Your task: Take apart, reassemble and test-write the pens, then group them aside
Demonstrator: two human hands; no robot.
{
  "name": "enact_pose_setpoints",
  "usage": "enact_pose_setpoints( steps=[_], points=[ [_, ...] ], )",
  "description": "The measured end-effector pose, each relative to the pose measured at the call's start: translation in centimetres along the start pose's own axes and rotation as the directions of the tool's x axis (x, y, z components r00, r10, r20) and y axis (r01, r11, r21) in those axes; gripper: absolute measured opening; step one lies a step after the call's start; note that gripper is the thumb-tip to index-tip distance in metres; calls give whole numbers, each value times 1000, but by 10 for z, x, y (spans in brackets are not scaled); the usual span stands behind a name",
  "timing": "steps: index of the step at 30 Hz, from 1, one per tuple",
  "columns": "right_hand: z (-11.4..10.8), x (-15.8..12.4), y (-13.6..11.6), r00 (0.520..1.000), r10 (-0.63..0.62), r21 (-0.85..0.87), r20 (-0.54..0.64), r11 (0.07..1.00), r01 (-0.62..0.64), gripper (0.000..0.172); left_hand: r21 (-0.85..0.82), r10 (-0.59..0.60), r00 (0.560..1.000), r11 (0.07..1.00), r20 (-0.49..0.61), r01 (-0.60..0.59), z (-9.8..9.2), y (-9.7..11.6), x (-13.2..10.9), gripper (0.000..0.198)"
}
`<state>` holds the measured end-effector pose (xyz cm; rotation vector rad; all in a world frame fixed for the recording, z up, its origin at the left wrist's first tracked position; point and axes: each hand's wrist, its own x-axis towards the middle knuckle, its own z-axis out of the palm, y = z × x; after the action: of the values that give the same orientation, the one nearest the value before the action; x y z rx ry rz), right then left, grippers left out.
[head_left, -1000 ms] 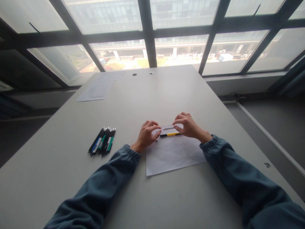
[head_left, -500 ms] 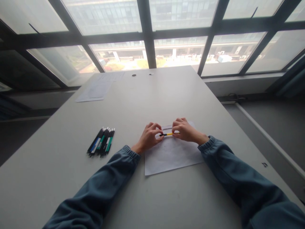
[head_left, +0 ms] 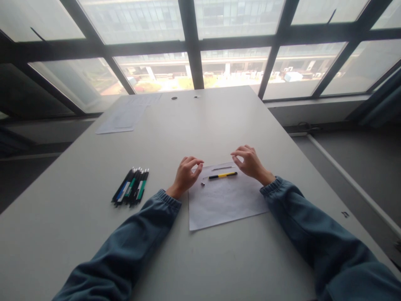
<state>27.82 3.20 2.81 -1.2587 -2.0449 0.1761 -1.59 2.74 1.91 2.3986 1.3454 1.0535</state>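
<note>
A yellow and black pen [head_left: 223,175] lies on a white sheet of paper [head_left: 225,202] in front of me. Just beyond it rests a thin grey rod [head_left: 223,168], perhaps the pen's refill. A tiny metal piece [head_left: 203,183] sits at the sheet's left edge. My left hand [head_left: 186,174] hovers left of the pen with loosely curled fingers and holds nothing that I can see. My right hand [head_left: 249,162] hovers just right of the pen, fingers curled and apart, also holding nothing.
Several pens [head_left: 131,187] with blue and green barrels lie bundled to the left on the grey table [head_left: 194,125]. Printed sheets [head_left: 125,117] rest at the far left corner. Windows stand behind the table; its right edge drops to the floor.
Both hands were pinching the yellow pen by its ends; they have let it go and drawn apart. The pen now lies on the paper, with the small metal piece beside it.
</note>
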Motion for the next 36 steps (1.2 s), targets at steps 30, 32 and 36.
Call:
enact_pose_setpoints(
  steps=[30, 32, 36],
  points=[
    [22, -6, 53, 926, 288, -13, -243, 954, -300, 20, -47, 64, 975, 997, 211, -55, -2, -1, 0, 11],
    [20, -6, 51, 926, 278, -28, -256, 955, -294, 20, -21, 67, 973, 998, 222, -64, -3, -1, -1, 10],
    [19, -6, 48, 923, 277, -25, -267, 955, -294, 20, -3, 91, 969, 996, 229, -93, -5, -2, -4, 15]
  ],
)
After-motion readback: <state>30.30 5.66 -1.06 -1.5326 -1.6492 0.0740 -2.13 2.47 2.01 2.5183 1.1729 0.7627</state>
